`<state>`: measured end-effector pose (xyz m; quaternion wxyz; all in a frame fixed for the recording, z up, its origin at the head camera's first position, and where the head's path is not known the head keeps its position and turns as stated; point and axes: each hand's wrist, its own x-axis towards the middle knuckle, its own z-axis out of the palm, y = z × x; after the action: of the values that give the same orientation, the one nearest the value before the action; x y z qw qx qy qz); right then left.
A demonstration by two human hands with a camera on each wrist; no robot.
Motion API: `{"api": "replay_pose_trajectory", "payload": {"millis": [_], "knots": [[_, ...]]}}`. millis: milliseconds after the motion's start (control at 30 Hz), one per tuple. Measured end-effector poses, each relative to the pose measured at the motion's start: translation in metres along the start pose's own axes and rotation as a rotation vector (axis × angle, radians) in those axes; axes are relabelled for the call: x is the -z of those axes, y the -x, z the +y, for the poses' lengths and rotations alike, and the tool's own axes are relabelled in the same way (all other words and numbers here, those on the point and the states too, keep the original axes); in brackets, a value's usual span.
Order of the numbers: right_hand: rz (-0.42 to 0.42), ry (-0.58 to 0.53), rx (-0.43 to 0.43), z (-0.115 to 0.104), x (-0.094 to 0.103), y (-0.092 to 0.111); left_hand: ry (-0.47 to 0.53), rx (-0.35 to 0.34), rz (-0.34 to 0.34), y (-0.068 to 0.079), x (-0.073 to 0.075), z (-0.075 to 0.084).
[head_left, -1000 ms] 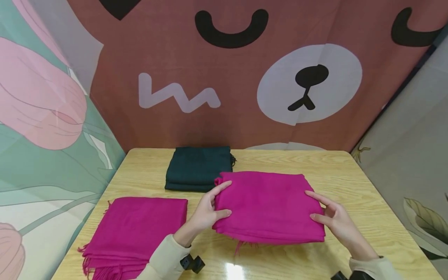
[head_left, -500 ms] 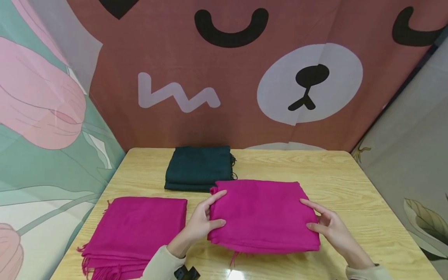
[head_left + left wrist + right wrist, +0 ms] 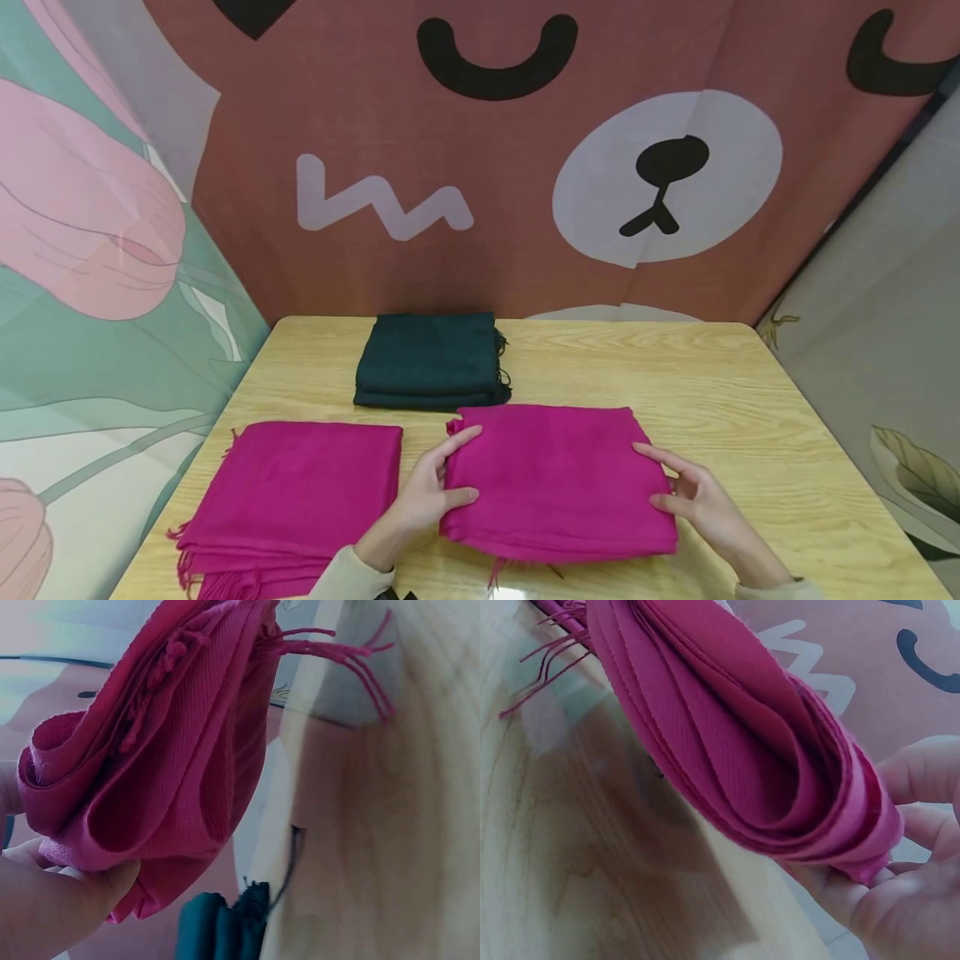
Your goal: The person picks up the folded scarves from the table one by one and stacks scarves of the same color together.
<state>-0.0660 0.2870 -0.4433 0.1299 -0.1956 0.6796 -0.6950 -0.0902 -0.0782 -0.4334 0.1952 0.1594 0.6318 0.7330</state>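
Between my two hands is a folded magenta scarf (image 3: 555,483), raised over the table with a few fringe threads hanging from its near edge. My left hand (image 3: 427,492) grips its left side, thumb on top. At the opposite side my right hand (image 3: 701,504) pinches the edge, thumb and a finger showing on the upper face. The left wrist view shows the scarf's looped layers (image 3: 172,765) and fringe hanging clear of the wood. In the right wrist view its stacked folds (image 3: 727,742) bulge downward from the right hand (image 3: 915,862).
Another folded magenta scarf (image 3: 292,500), fringed at its left and near ends, lies at the table's left. A folded dark green scarf (image 3: 427,358) sits near the back edge, tassels at its right. The wooden table (image 3: 720,367) meets a printed bear cloth (image 3: 360,275) behind.
Both hands have brought the held scarf toward me, slightly left and lower. More of the dark green scarf's right corner and tassels now shows. The other scarves stay put.
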Motion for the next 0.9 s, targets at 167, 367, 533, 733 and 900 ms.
{"api": "replay_pose_trajectory", "payload": {"millis": [167, 367, 533, 733, 900], "knots": [[-0.035, -0.022, -0.024, 0.008, -0.002, 0.000, -0.008, 0.038, 0.024, 0.002, 0.002, -0.008], [-0.079, -0.078, -0.033, 0.021, -0.005, 0.001, -0.017, 0.064, 0.028, 0.003, 0.007, -0.018], [-0.096, -0.114, -0.057, 0.028, -0.007, 0.003, -0.031, 0.078, 0.041, 0.005, 0.010, -0.024], [-0.113, -0.124, -0.092, 0.031, -0.007, 0.004, -0.054, 0.097, 0.042, 0.008, 0.011, -0.029], [-0.122, -0.109, -0.118, 0.031, -0.008, 0.005, -0.069, 0.106, 0.040, 0.010, 0.012, -0.034]]}}
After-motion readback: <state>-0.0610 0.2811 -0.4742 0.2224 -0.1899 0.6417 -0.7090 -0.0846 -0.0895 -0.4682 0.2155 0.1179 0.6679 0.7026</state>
